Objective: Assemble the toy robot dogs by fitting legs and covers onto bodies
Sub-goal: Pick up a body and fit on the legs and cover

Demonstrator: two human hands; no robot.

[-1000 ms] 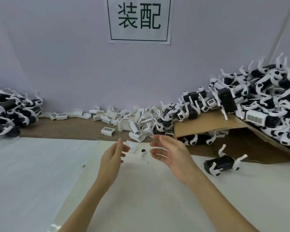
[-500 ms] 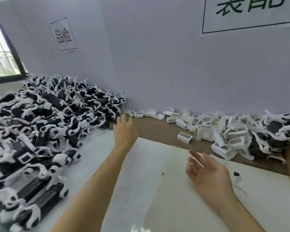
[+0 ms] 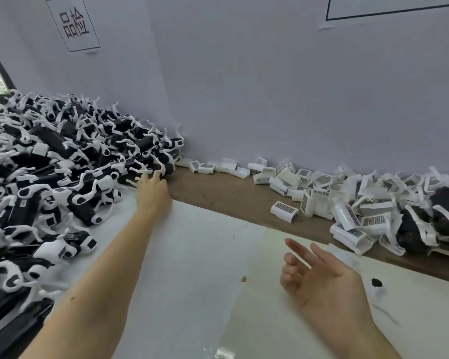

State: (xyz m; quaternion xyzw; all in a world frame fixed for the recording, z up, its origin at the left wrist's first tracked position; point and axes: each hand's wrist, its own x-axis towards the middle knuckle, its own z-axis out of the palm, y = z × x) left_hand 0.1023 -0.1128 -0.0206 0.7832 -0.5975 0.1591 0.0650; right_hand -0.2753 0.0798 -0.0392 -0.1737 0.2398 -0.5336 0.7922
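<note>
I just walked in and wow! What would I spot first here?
A huge heap of black-and-white toy robot dogs fills the left side, and the left hand reaches to its edge. Along the wall on the right lies a scatter of white covers. The right hand hovers open, holding nothing.

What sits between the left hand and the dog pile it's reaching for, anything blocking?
Nothing visible. The left hand is stretched out with straight fingers at the near edge of the pile of toy dogs, fingertips already at a white leg. The right hand hovers open over the white sheet, holding nothing.
</note>
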